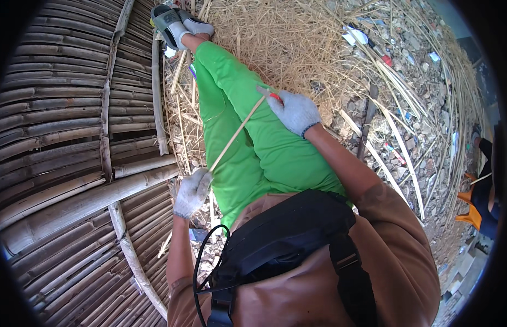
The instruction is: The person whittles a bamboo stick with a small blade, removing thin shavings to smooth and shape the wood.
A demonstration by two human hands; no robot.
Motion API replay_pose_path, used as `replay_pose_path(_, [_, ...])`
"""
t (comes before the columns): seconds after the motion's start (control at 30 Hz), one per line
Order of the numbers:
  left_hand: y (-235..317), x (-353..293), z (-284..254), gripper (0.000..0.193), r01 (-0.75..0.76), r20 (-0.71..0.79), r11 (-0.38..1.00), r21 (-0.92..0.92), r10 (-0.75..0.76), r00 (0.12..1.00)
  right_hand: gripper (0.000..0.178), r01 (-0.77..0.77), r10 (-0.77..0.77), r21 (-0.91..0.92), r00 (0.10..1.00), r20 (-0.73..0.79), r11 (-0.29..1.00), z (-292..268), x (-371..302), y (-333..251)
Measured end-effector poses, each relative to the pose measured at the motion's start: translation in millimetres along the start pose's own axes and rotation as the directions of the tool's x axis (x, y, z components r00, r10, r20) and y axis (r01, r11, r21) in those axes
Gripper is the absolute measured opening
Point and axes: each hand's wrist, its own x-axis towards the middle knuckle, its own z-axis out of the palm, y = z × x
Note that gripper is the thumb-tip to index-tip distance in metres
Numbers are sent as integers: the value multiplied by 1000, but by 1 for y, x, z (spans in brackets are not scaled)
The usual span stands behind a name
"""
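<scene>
My left hand, in a pale knitted glove, is closed round the lower end of a thin bamboo strip. The strip slants up across my green trousers to the right hand. My right hand, gloved alike, grips a small knife with a red handle. Its short grey blade lies against or right beside the strip's upper end; whether it cuts in cannot be made out. Both hands are above my outstretched legs, the left one beside my hip and the right one near the knee.
A slatted bamboo platform with a thick pole fills the left side. Straw-like shavings cover the ground by my feet. Long strips, stones and litter lie on the right. At the far right edge a person sits on an orange chair.
</scene>
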Motion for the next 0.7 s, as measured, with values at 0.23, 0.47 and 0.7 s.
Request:
replay_pose_path(0.23, [-1, -82, -21, 29, 485, 75, 768, -419, -503, 861, 64, -4, 11, 52, 991, -134, 999, 10, -1, 19])
replay_pose_path(0.47, [-6, 1, 11, 33, 275, 1, 927, -256, -284, 959, 59, 122, -117, 35, 985, -131, 992, 3, -4, 1])
replay_pose_path(0.7, [10, 56, 10, 36, 92, 6, 986, -140, -92, 996, 57, 85, -85, -25, 996, -16, 996, -1, 4, 4])
